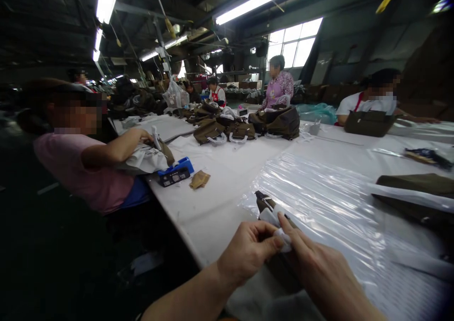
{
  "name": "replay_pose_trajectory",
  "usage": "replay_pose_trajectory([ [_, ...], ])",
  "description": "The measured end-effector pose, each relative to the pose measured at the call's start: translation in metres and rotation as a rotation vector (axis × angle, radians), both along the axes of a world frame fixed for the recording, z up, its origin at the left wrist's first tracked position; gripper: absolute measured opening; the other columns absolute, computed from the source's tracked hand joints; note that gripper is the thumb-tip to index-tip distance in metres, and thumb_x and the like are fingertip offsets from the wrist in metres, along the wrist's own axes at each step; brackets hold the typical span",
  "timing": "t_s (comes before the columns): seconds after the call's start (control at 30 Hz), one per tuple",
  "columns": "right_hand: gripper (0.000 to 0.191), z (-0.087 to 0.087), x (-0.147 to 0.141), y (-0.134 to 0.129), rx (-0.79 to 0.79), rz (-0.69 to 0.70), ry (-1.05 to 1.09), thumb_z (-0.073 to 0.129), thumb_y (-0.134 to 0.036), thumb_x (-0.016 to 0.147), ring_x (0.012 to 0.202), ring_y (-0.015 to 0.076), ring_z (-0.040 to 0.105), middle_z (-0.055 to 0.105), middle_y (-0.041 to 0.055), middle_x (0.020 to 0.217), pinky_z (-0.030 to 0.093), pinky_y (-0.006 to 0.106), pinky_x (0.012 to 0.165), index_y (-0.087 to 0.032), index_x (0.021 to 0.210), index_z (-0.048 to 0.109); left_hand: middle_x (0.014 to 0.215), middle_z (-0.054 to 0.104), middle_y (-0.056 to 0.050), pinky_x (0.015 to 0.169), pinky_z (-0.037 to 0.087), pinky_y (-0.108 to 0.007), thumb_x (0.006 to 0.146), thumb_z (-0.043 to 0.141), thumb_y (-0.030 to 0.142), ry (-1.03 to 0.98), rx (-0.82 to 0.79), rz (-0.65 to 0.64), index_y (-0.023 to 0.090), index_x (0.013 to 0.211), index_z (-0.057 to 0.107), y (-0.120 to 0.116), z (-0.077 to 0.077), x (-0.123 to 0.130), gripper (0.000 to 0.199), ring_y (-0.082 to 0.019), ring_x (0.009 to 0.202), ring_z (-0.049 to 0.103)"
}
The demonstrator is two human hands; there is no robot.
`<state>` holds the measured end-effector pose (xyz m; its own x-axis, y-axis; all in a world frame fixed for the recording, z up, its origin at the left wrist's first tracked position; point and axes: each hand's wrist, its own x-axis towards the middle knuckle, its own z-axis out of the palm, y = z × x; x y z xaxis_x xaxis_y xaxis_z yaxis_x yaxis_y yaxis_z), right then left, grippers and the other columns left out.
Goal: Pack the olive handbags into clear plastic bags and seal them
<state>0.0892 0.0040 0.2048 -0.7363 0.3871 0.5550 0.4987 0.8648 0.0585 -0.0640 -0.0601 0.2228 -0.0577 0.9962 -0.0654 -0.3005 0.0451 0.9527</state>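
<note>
A dark olive bag point(266, 203) with a zip lies in front of me on the white table, partly hidden under my hands. White wrapping point(283, 239), soft like tissue or foam, covers a part at its top. My left hand point(248, 245) pinches this wrapping between thumb and fingers. My right hand point(308, 255) is on the bag's other side, its index finger stretched along the white wrapping and its remaining fingers mostly hidden. Beyond the bag, clear plastic bags point(312, 188) are spread flat in a stack.
A blue tape dispenser point(177, 170) and a crumpled brown piece point(200, 179) are at the table's left edge, beside a co-worker in pink point(81, 165). Several olive bags point(209, 131) are heaped farther back. Another olive bag point(418, 188) lies at right. More people work around the table.
</note>
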Motion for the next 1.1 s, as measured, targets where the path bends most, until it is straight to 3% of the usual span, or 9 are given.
replay_pose_trajectory([
  [0.13, 0.052, 0.007, 0.002, 0.003, -0.148, -0.001, 0.009, 0.032, -0.006, 0.082, 0.055, 0.0167, 0.062, 0.066, 0.0095, 0.1, 0.05, 0.026, 0.044, -0.015, 0.133, 0.036, 0.081, 0.063, -0.003, 0.071, 0.044, -0.025, 0.08, 0.062, 0.025, 0.353, 0.176, 0.04, 0.019, 0.121, 0.055, 0.004, 0.017, -0.003, 0.042, -0.013, 0.073, 0.057],
  [0.23, 0.034, 0.021, 0.005, 0.014, -0.423, 0.112, -0.019, 0.034, -0.01, 0.084, 0.062, 0.0155, 0.063, 0.066, 0.0037, 0.089, 0.05, 0.024, 0.052, -0.021, 0.108, 0.055, 0.089, 0.06, -0.005, 0.082, 0.044, -0.027, 0.079, 0.062, 0.019, 0.663, 0.428, -0.036, 0.019, 0.092, 0.071, 0.017, 0.04, -0.009, 0.015, -0.016, 0.087, 0.056],
  [0.33, 0.023, 0.041, 0.013, 0.029, -0.627, 0.258, -0.09, 0.037, -0.016, 0.086, 0.055, 0.0134, 0.057, 0.061, -0.0007, 0.07, 0.047, 0.023, 0.053, -0.022, 0.083, 0.058, 0.085, 0.055, -0.004, 0.081, 0.045, -0.026, 0.077, 0.064, 0.017, 0.735, 0.627, 0.034, 0.016, 0.076, 0.069, 0.038, 0.067, -0.01, 0.005, -0.014, 0.085, 0.053],
  [0.5, 0.021, 0.075, 0.021, 0.045, -0.641, 0.238, -0.08, 0.045, -0.036, 0.087, 0.054, 0.0143, 0.052, 0.057, -0.0004, 0.064, 0.044, 0.025, 0.052, -0.021, 0.075, 0.055, 0.083, 0.05, -0.002, 0.067, 0.047, -0.022, 0.082, 0.057, 0.021, 0.727, 0.749, 0.093, 0.014, 0.076, 0.06, 0.061, 0.097, 0.002, 0.009, -0.011, 0.073, 0.052],
  [0.67, 0.042, 0.067, 0.007, 0.035, -0.573, 0.153, -0.028, 0.026, -0.037, 0.095, 0.051, 0.0133, 0.051, 0.053, -0.0006, 0.057, 0.04, 0.026, 0.052, -0.02, 0.063, 0.047, 0.073, 0.054, -0.001, 0.067, 0.045, -0.024, 0.085, 0.052, 0.028, 0.742, 0.711, 0.085, 0.017, 0.08, 0.053, 0.071, 0.086, 0.008, 0.013, -0.012, 0.067, 0.053],
  [0.77, 0.021, 0.045, 0.01, 0.03, -0.51, 0.106, 0.028, 0.038, -0.038, 0.091, 0.056, 0.0154, 0.055, 0.056, -0.0012, 0.064, 0.042, 0.026, 0.053, -0.02, 0.091, 0.049, 0.06, 0.05, 0.003, 0.052, 0.043, -0.024, 0.086, 0.047, 0.046, 0.418, 0.432, 0.044, 0.017, 0.085, 0.047, 0.076, 0.063, -0.002, 0.029, -0.01, 0.049, 0.05],
  [0.87, 0.049, 0.023, 0.019, 0.03, -0.496, 0.053, 0.166, 0.054, -0.042, 0.083, 0.059, 0.0155, 0.058, 0.06, 0.002, 0.078, 0.046, 0.024, 0.052, -0.017, 0.12, 0.034, 0.077, 0.057, -0.002, 0.062, 0.047, -0.028, 0.077, 0.055, 0.057, 0.191, 0.29, -0.074, 0.014, 0.098, 0.047, 0.068, 0.045, -0.014, 0.049, -0.013, 0.062, 0.057],
  [0.97, 0.06, 0.011, 0.023, 0.028, -0.471, 0.04, 0.264, 0.054, -0.042, 0.083, 0.06, 0.0154, 0.06, 0.062, 0.0069, 0.089, 0.047, 0.023, 0.052, -0.015, 0.128, 0.026, 0.093, 0.06, -0.008, 0.077, 0.045, -0.031, 0.069, 0.069, 0.046, 0.452, 0.316, -0.202, 0.013, 0.099, 0.058, 0.047, 0.044, -0.017, 0.046, -0.017, 0.083, 0.057],
  [1.1, 0.059, 0.009, 0.015, 0.022, -0.402, 0.028, 0.282, 0.045, -0.042, 0.089, 0.058, 0.0157, 0.059, 0.061, 0.0048, 0.081, 0.046, 0.024, 0.051, -0.013, 0.134, 0.02, 0.08, 0.06, -0.005, 0.077, 0.04, -0.028, 0.085, 0.052, 0.028, 0.83, 0.505, -0.13, 0.015, 0.076, 0.063, 0.029, 0.053, -0.01, 0.019, -0.015, 0.079, 0.053],
])
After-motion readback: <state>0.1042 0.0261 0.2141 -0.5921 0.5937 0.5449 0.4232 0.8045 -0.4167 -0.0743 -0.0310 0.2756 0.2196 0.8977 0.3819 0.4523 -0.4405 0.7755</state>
